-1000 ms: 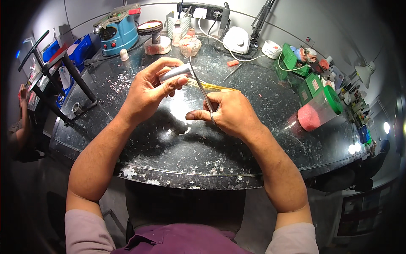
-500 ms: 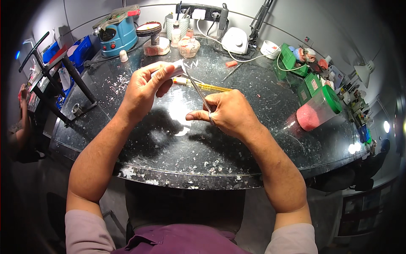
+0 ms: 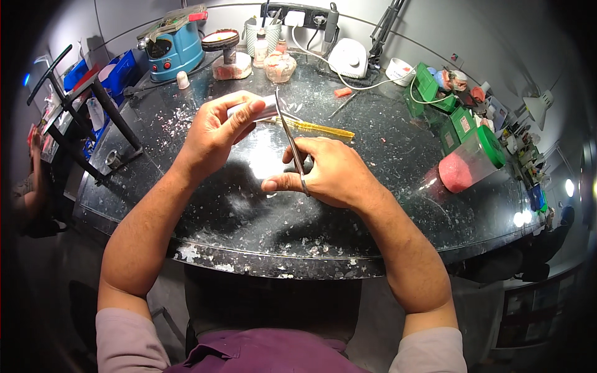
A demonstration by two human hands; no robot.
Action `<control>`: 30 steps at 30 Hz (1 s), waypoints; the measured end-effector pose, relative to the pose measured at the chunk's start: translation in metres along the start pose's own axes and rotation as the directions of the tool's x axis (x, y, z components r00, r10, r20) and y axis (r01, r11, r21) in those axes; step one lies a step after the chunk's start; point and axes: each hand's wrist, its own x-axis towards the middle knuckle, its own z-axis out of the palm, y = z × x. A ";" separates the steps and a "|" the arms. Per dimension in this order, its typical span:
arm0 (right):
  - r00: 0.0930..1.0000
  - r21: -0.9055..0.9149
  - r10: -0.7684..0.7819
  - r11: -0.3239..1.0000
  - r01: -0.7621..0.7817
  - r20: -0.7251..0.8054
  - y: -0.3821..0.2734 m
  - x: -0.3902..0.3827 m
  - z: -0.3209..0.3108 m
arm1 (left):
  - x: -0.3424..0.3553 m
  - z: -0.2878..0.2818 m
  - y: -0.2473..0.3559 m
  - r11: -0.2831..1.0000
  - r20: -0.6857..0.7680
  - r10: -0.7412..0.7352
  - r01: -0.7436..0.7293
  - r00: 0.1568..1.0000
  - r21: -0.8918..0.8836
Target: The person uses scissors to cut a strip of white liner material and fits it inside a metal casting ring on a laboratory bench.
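My left hand (image 3: 214, 130) grips a short silver cylinder (image 3: 269, 107), partly covered by its fingers. My right hand (image 3: 329, 171) holds a long slim metal tool (image 3: 288, 130), perhaps scissors, low at its handle end; its upper end crosses the right end of the cylinder, and I cannot tell whether they touch. Behind my hands a translucent yellow strip (image 3: 329, 130) lies on the black, speckled bench (image 3: 205, 217), with scattered pale flakes around.
A blue machine (image 3: 174, 59), pedestal dish (image 3: 225, 67), speckled pot (image 3: 280, 65) and white device (image 3: 347, 59) line the back. At right stand green boxes (image 3: 462, 124) and a tilted jar of pink granules (image 3: 455, 174). A black metal frame (image 3: 93, 105) and another person's arm (image 3: 35, 161) are at left.
My right hand has shifted a little left and down, with the tool now steeper. My left hand and the cylinder have moved slightly, staying beside the tool's upper end.
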 end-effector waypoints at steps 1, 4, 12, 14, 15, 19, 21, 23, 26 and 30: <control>1.000 0.002 0.002 1.000 -0.002 0.000 0.001 0.000 0.001 | 0.000 0.002 -0.002 0.998 -0.013 0.013 -0.012 1.000 0.062; 0.999 -0.022 -0.015 1.000 0.014 -0.035 0.004 0.001 0.002 | -0.001 0.000 -0.001 0.997 0.059 0.000 -0.005 0.998 0.083; 0.993 -0.084 -0.080 0.994 0.072 -0.092 0.011 0.004 0.006 | -0.001 0.001 0.002 0.994 0.055 -0.029 0.023 0.998 0.109; 0.992 -0.078 -0.074 0.995 0.067 -0.100 0.010 0.003 0.006 | -0.001 -0.002 0.005 0.993 0.051 -0.064 0.059 0.997 0.104; 0.992 -0.072 -0.069 0.996 0.061 -0.109 0.009 0.003 0.006 | 0.000 -0.003 0.005 0.993 0.051 -0.063 0.058 0.997 0.103; 0.987 -0.058 -0.085 0.995 0.078 -0.134 0.006 0.002 0.006 | 0.002 -0.009 0.004 0.988 0.000 -0.113 0.113 0.994 0.103; 0.990 -0.036 -0.069 0.997 0.065 -0.121 0.006 0.002 0.006 | 0.002 -0.010 0.003 0.988 -0.010 -0.123 0.124 0.992 0.095; 0.990 -0.021 -0.062 0.998 0.060 -0.125 0.008 0.002 0.008 | 0.003 -0.008 0.003 0.985 -0.072 -0.137 0.144 0.988 0.099; 0.991 -0.005 -0.054 0.999 0.054 -0.125 0.009 0.002 0.009 | 0.002 -0.006 0.012 0.971 -0.049 -0.176 0.181 0.983 0.157; 0.992 -0.038 -0.004 0.999 -0.001 -0.126 0.003 0.002 0.006 | 0.002 0.000 0.007 0.994 -0.066 -0.018 0.025 0.998 0.105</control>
